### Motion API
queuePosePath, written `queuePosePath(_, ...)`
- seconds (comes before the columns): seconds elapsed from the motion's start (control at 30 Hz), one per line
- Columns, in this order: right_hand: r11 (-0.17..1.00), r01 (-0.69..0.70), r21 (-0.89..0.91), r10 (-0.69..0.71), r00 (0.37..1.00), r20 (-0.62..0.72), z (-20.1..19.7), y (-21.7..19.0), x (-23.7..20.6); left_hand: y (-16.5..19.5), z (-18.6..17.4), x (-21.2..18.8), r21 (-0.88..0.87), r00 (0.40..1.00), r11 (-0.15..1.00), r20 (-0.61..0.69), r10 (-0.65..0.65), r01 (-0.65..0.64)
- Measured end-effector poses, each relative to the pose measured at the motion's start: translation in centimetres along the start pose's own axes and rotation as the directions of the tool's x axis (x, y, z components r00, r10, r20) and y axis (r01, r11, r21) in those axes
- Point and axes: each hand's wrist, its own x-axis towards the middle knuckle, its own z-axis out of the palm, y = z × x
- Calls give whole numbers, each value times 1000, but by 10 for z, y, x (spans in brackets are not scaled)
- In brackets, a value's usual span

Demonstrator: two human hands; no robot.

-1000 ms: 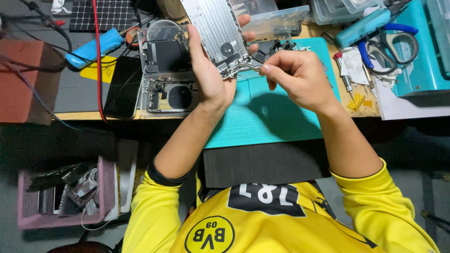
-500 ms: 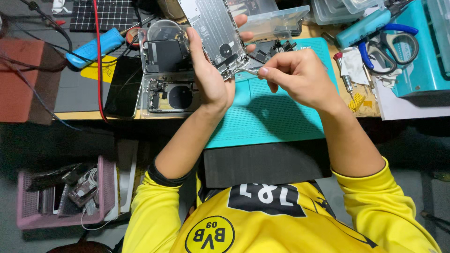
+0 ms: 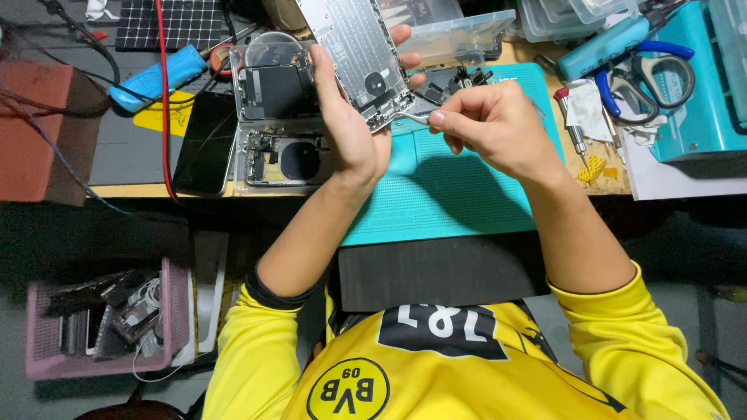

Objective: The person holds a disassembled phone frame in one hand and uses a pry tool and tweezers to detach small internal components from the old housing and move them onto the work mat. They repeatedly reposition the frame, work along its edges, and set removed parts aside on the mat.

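Observation:
My left hand (image 3: 350, 117) grips a silver phone back housing (image 3: 354, 54), held tilted above the bench with its inner side facing me. My right hand (image 3: 490, 128) pinches thin metal tweezers (image 3: 411, 118) whose tips touch the housing's lower corner. Both hands hover over a teal work mat (image 3: 443, 194). I wear a yellow jersey with the sleeves pushed up.
Two opened phone bodies (image 3: 280, 117) and a black phone (image 3: 206, 144) lie left of the mat. A blue tool (image 3: 152, 74) and red cable (image 3: 163, 93) sit further left. Screwdrivers (image 3: 572, 128), blue-handled scissors (image 3: 646, 74) and clear boxes are at right. A pink basket (image 3: 101, 319) of parts stands on the floor.
The housing and both hands have barely shifted; the tweezers stay at the housing's lower corner.

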Motion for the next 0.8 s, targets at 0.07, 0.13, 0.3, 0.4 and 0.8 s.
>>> queuePosePath(0.07,1000,5,1,-5,1000,0,0,0,0,0,0,0,4,1000,1000,-2,-3,3)
queuePosePath(0.13,1000,3,-6,-3,1000,-4,0,1,0,0,-1,0,-1,1000,1000,-7,-11,11)
queuePosePath(0.3,1000,17,-12,-17,1000,-15,0,1,0,0,-2,3,-37,999,999,-14,-35,35)
queuePosePath(0.4,999,33,-24,-34,999,-17,0,2,-1,-2,-4,3,-42,1000,999,-2,-26,26)
queuePosePath(0.8,986,162,-22,-164,981,-100,-8,-3,-4,2,-18,7,-89,999,995,-26,-42,39)
